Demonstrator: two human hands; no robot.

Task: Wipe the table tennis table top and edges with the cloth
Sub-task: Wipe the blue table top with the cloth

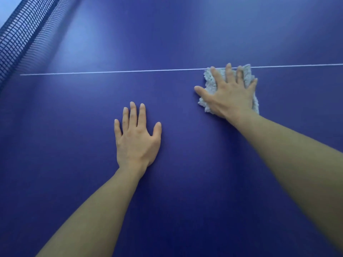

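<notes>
The blue table tennis table top [185, 43] fills the view. A pale, nubbly cloth [209, 78] lies on it at the right, over the thin white centre line [111, 72]. My right hand [229, 93] presses flat on the cloth, fingers straight and spread, covering most of it. My left hand [136, 136] rests flat on the bare table surface, left of and nearer than the cloth, fingers straight, holding nothing.
The dark mesh net [20, 38] runs along the upper left corner. Both bare forearms reach in from the bottom edge. No table edge shows in the view.
</notes>
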